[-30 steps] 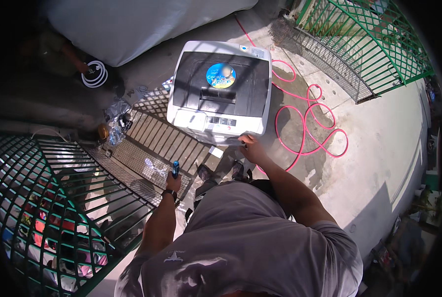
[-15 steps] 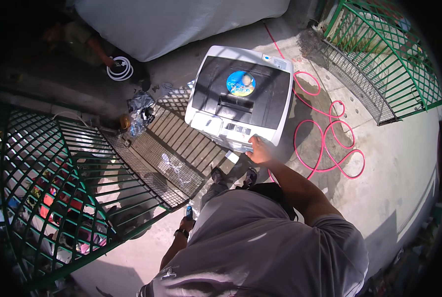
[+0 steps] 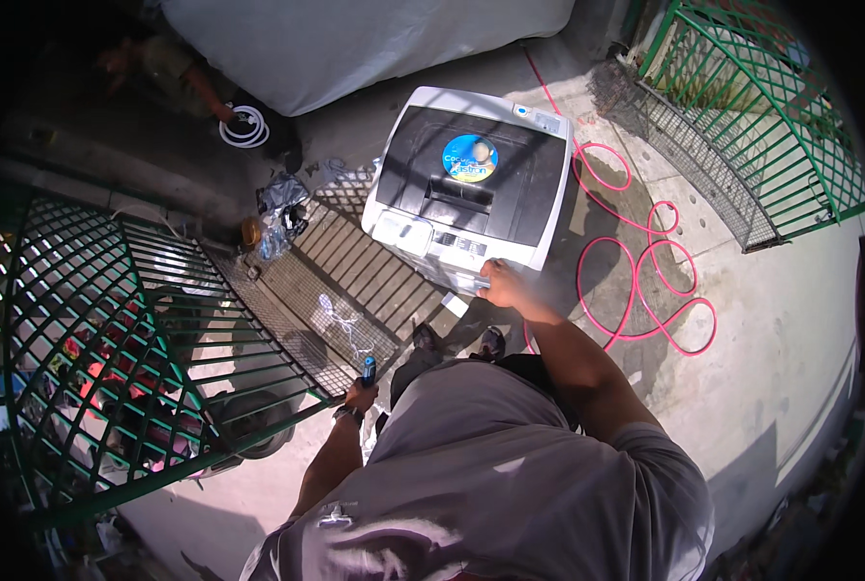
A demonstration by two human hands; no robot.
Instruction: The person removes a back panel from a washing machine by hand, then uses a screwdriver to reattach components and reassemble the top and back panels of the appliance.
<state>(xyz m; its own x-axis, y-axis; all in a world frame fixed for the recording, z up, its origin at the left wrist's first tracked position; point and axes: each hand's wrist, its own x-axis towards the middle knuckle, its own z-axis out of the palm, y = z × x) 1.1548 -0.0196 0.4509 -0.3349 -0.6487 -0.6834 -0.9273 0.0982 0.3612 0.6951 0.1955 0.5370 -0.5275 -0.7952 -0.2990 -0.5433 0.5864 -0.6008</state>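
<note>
A white top-load washing machine (image 3: pixel 558 179) with a dark lid stands ahead of me, a round blue sticker on the lid. My right hand (image 3: pixel 506 288) is at its front edge by the control panel, fingers bent against the rim. Down at my left side, my left hand (image 3: pixel 360 395) is closed round a blue-and-black tool (image 3: pixel 368 370). Only its blue upper end shows clearly, so its exact kind cannot be told.
A pink hose (image 3: pixel 636 281) lies in loops right of the machine. Green metal gates (image 3: pixel 151 334) flank both sides. A floor grating (image 3: pixel 355 242) lies front left, with plastic bags (image 3: pixel 282 198) beside it. Far left, another person's hand (image 3: pixel 227 114) holds a coiled white hose (image 3: pixel 248 136).
My left hand has risen and moved forward with the blue tool. My right hand has shifted slightly down and left along the machine's front edge. The other person's hand has moved slightly right.
</note>
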